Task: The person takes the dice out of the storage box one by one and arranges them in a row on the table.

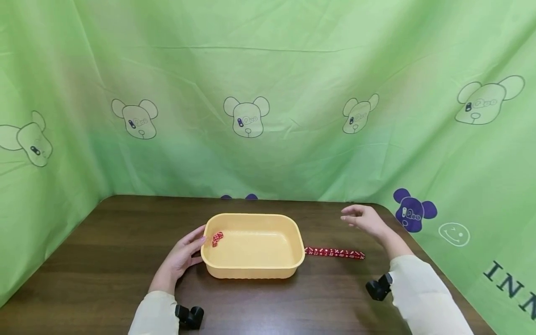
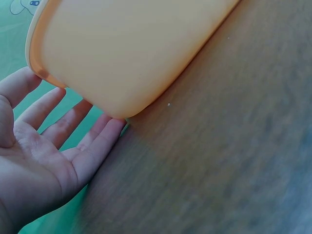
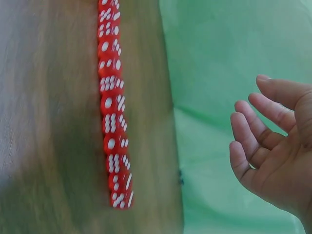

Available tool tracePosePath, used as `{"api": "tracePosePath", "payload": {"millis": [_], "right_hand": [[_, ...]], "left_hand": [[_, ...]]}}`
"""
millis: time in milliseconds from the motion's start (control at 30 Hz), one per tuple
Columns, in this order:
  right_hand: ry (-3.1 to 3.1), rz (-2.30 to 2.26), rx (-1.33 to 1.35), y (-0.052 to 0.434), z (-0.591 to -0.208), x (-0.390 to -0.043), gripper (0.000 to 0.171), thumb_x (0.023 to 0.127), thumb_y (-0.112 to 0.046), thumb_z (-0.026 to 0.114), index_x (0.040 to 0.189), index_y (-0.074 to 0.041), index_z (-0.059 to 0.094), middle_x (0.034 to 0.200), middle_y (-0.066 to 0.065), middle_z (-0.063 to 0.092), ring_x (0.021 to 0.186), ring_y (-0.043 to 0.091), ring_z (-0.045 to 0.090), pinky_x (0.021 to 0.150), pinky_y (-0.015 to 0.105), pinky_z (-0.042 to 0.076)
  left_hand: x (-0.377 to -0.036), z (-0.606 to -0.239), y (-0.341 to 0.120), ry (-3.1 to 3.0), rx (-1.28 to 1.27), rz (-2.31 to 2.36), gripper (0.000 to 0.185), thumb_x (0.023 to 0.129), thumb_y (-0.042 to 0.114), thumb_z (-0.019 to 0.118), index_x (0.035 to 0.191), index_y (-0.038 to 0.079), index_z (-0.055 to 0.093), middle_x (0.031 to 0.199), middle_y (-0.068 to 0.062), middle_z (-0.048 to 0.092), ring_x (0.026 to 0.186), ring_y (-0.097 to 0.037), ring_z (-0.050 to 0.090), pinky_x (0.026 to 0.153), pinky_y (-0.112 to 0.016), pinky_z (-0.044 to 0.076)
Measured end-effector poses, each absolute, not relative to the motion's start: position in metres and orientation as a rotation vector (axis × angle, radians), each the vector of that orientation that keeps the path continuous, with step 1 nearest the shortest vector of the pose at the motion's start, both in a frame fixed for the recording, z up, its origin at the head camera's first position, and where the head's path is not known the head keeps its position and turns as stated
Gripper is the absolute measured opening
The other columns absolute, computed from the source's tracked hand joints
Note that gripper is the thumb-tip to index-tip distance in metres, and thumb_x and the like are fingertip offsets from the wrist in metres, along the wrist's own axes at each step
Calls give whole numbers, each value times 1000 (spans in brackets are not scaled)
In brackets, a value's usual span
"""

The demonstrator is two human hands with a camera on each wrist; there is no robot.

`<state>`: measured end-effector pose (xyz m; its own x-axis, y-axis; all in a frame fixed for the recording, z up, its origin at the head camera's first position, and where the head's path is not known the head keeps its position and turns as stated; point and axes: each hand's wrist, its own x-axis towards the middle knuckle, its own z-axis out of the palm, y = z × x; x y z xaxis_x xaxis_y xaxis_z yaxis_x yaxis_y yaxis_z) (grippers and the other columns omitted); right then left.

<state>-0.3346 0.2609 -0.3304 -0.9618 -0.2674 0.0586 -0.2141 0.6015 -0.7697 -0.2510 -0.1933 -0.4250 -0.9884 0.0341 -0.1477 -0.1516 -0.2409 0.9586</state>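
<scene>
A yellow plastic basin (image 1: 255,273) stands on the brown table, with a few red dice (image 1: 217,238) inside near its left wall. My left hand (image 1: 181,255) is at the basin's left end, and in the left wrist view its outstretched fingers (image 2: 100,148) touch the outer wall and rim. To the right of the basin, a straight row of red dice with white pips (image 1: 335,252) runs along the table from the basin's right side. Above and behind the row's far right end hovers my right hand (image 1: 368,222), holding nothing, its fingers (image 3: 256,124) loosely bent.
The wooden table (image 1: 104,260) has rounded far corners. A green curtain (image 1: 293,153) printed with bear heads hangs behind it and at both sides. Each wrist carries a small black device (image 1: 378,287) at the cuff of a pale sleeve (image 1: 423,288).
</scene>
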Motion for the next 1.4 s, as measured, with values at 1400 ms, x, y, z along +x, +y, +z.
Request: {"api": "tracePosePath", "payload": {"millis": [1400], "right_hand": [[2414,-1638,-685,56,-342,-352,19,78,-4,60,95,7,58,76,5,58,78,30,54,74,43,43]], "left_hand": [[-253,-425,-195,1833,-145,2390,49,87,14,50,133,12,34,129,-15,36,106,-25,45,76,-41,43]]}}
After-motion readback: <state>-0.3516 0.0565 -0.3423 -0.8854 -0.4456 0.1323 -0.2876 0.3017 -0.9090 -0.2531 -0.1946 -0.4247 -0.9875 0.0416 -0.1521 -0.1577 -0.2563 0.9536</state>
